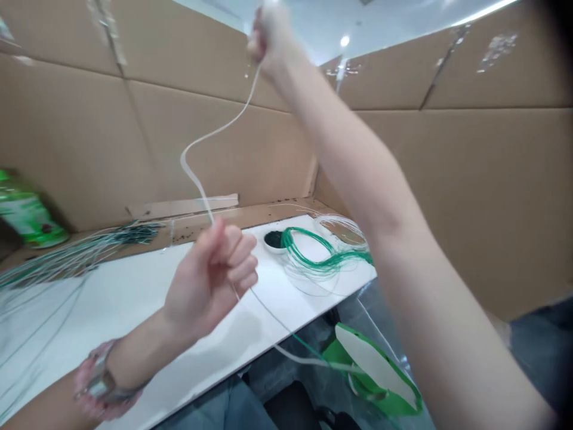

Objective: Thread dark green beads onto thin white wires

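Evidently, the left hand [215, 272] is gripping a white cord [185, 156], its fingers curling tightly into a fist around it. High above, the right hand [271, 39] is holding the same cord, its fingers also bending into a closed grip, though blur at the upper edge is hiding their exact tips. Between the two hands the cord is hanging in a loose, wavy curve. Below the left hand, a thin green wire [280, 321] and a pale strand are trailing over the surface [147, 280] towards a green and white object [376, 364] beyond its near edge.

A pinkish bracelet and a watch [102, 379] are circling the left wrist. On the surface, a looped green bundle [331, 261] is lying just beside a small white dish [274, 250] of dark contents, with a white coil [342, 224] sitting behind. Further left, loose wires [85, 254] are spreading out near a green bottle [29, 215], and cardboard walls [197, 107] are standing around everything.
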Demonstrator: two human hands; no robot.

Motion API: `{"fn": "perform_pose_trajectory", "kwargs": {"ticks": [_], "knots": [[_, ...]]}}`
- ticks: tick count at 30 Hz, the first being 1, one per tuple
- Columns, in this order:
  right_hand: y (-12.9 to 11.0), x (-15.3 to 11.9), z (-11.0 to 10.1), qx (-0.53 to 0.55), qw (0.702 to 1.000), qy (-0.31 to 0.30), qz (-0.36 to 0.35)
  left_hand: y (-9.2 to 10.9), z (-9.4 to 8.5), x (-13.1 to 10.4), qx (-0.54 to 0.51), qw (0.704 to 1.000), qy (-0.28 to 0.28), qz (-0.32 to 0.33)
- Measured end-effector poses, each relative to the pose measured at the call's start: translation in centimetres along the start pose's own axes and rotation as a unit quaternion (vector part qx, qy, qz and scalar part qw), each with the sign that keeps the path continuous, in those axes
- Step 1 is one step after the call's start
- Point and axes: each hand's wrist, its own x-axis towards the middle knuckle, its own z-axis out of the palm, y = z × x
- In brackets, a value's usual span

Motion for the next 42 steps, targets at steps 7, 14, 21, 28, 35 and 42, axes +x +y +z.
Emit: {"fn": "perform_pose_trajectory", "kwargs": {"ticks": [7,14,21,28,35,42], "knots": [[8.4,-12.8,16.4,-0.001,0.903,-0.42,0.094,0.1,-1.3,-7.3,0.085,0.972,0.147,0.165],[18.4,-21.2,14.4,0.025,0.864,-0.482,0.143,3.6,-7.1,-10.1,0.016,0.799,0.395,0.453],[22.3,-27.7,4.4,0.195,0.799,-0.532,0.203,2.8,-11.7,-9.6,-0.021,0.766,0.441,0.468],[20.4,-29.8,4.3,0.349,0.874,-0.242,0.235,-0.3,-14.1,-8.8,-0.094,0.792,0.451,0.4],[23.1,-28.8,5.0,0.384,0.877,-0.075,0.279,-2.5,-15.1,-7.8,-0.115,0.832,0.475,0.263],[25.1,-26.4,3.4,0.341,0.901,-0.03,0.265,-8.3,-14.7,-14.9,0.102,0.886,0.452,0.009]]}}
